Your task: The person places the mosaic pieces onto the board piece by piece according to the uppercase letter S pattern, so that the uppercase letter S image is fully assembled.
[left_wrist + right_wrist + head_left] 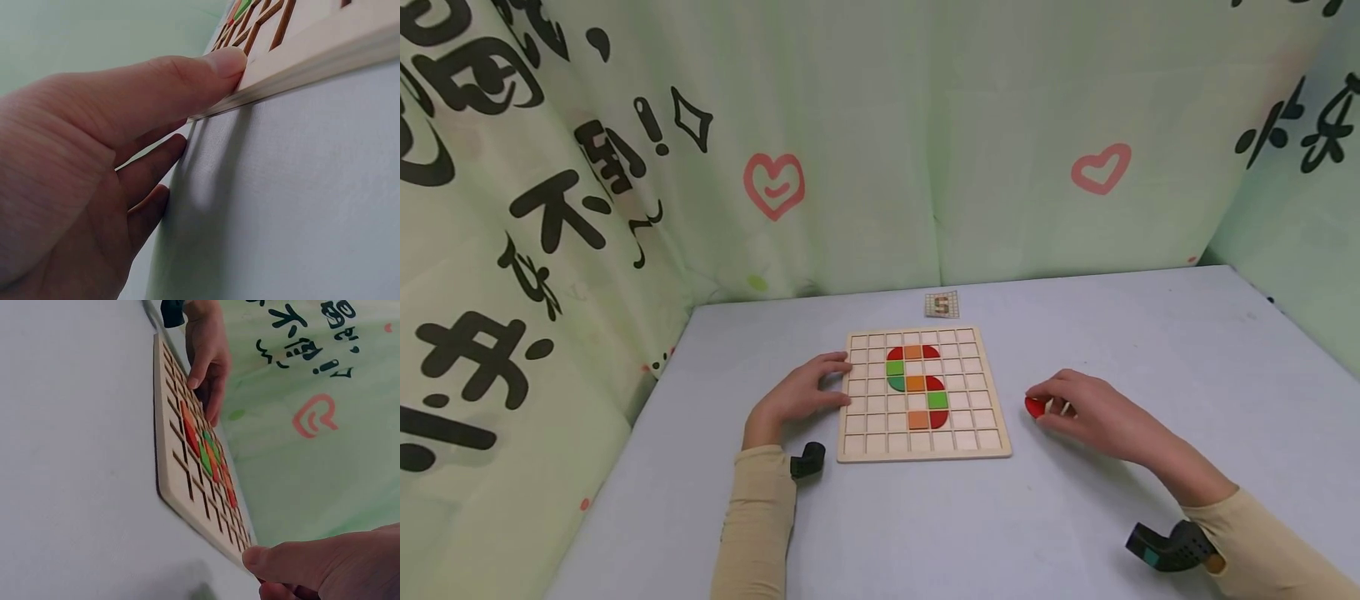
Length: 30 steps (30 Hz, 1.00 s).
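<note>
A square wooden grid board (925, 457) lies on the table, with red, orange and green pieces set in its cells in an S-like shape. My left hand (797, 393) rests at the board's left edge, fingers fairly straight. In the left wrist view its thumb (225, 61) touches the board's rim, and the other fingers lie beside the edge. To the right of the board, my right hand (1093, 417) pinches a red piece (1034, 407) between thumb and fingers, just above or at the table; its full shape is hidden.
Behind the board lies a small card (942, 305) with a gridded pattern. A white cloth covers the table (1187, 350). Pale green curtains (865, 83) with black characters and pink hearts hang behind and at both sides. Each wrist wears a black camera (1172, 546).
</note>
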Motion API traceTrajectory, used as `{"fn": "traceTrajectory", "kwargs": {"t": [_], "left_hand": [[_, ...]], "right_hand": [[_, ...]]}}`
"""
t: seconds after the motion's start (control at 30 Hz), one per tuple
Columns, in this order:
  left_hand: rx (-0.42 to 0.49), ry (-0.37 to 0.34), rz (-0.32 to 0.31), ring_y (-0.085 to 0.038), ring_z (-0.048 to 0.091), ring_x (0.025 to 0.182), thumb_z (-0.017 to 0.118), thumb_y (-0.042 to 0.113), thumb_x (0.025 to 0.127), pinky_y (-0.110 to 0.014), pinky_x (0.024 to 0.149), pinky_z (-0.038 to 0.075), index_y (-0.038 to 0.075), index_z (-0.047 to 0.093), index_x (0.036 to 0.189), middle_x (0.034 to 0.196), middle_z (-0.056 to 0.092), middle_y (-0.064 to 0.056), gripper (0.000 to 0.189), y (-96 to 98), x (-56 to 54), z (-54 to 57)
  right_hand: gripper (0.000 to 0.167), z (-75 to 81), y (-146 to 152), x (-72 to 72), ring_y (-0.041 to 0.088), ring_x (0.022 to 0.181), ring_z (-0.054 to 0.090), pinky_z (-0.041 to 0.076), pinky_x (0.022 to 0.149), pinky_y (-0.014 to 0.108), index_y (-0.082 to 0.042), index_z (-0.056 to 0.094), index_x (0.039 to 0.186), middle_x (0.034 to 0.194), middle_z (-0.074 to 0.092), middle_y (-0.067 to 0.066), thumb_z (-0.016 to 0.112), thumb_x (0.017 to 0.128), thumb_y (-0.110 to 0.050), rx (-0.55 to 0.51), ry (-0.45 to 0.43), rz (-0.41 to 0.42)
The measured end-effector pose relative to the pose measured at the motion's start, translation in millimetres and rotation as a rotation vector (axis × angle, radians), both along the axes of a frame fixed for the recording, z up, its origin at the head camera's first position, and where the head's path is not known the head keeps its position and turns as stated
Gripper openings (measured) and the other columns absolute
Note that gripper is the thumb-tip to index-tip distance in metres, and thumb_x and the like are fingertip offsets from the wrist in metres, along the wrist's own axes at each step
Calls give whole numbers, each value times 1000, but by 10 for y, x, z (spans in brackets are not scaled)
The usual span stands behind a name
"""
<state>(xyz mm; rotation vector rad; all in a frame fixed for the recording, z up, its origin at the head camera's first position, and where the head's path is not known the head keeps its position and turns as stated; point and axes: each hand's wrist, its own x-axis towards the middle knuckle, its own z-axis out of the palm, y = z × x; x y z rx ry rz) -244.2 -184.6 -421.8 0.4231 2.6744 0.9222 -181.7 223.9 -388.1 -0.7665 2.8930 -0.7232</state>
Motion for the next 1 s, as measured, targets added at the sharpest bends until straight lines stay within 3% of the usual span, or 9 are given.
{"fn": "traceTrajectory", "kwargs": {"t": [0.23,0.6,1.0], "left_hand": [[5,-11,-2,-32,27,152,74,24,92,-50,123,27,6,54,144,162,35,-9,59,-2,1,-25],[4,-9,-2,-32,27,152,74,24,92,-49,123,27,6,54,144,162,36,-9,59,-7,-21,-30],[0,-7,8,-30,28,152,74,25,92,-49,123,28,8,55,144,162,36,-7,58,-10,-23,-35]], "right_hand": [[28,113,-461,-96,10,87,57,52,68,21,-4,71,116,100,65,0,75,88,-11,-16,-65,105],[18,-5,-1277,-170,12,84,52,48,72,24,-9,73,107,94,64,-2,74,89,-11,46,-23,276],[17,-101,-1519,-228,12,84,54,50,73,24,-10,73,107,95,65,-1,73,90,-12,19,-11,241]]}}
